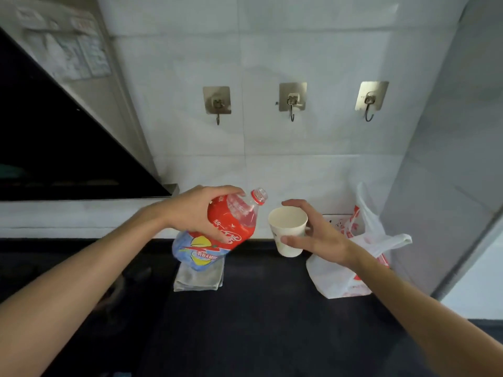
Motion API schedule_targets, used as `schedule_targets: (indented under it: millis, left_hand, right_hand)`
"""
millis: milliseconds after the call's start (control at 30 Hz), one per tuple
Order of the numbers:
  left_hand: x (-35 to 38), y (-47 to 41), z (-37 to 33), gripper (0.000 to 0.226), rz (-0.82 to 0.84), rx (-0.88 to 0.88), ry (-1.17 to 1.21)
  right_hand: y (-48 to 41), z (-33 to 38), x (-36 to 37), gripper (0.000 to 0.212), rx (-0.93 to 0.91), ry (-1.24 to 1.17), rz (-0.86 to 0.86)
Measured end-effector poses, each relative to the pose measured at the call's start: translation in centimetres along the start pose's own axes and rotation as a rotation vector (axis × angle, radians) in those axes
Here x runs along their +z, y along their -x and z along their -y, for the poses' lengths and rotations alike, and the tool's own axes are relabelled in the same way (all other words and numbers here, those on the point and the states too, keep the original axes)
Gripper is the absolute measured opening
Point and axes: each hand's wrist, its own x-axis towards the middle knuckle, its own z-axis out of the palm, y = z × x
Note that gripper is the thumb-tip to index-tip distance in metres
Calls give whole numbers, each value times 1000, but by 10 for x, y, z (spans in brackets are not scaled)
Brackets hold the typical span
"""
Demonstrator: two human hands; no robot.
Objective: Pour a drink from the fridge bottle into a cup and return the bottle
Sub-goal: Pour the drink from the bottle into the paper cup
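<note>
The bottle (230, 227) is held in the air above the dark table (258, 308), just left of the paper cup (288, 231), and the left hand (198, 210) is wrapped over its upper body, with the fingers pressed on the red label and the thumb below. It is a large thin plastic bottle, so I judge it as fairly heavy if much drink is left, and its wall will give under a strong squeeze; the label may be slippery, more so if it is cold and wet. The wide middle part, where the hand is now, seems the best place to hold it. Its long axis is tilted, the base toward 7 o'clock and the open neck, with no cap, toward 1 o'clock, so the mouth is above the cup rim and a little to the left. No liquid is seen leaving it. The right hand (313, 232) curls around the cup from the right side, thumb in front and fingers behind, lightly closed on it. The cup looks empty, light and easy to crush, so a soft grip low on its wall is safer. A folded grey cloth (198, 278) lies under the bottle base, and a white plastic bag (362, 257) is at 3 o'clock from the cup.
</note>
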Motion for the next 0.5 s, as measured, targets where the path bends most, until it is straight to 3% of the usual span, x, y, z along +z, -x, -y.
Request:
schedule_targets:
  millis: [500]
  left_hand:
    - [-85, -22, -64, 99, 122, 44, -432]
  right_hand:
    - [-18, 46, -32, 58, -114, 20, 25]
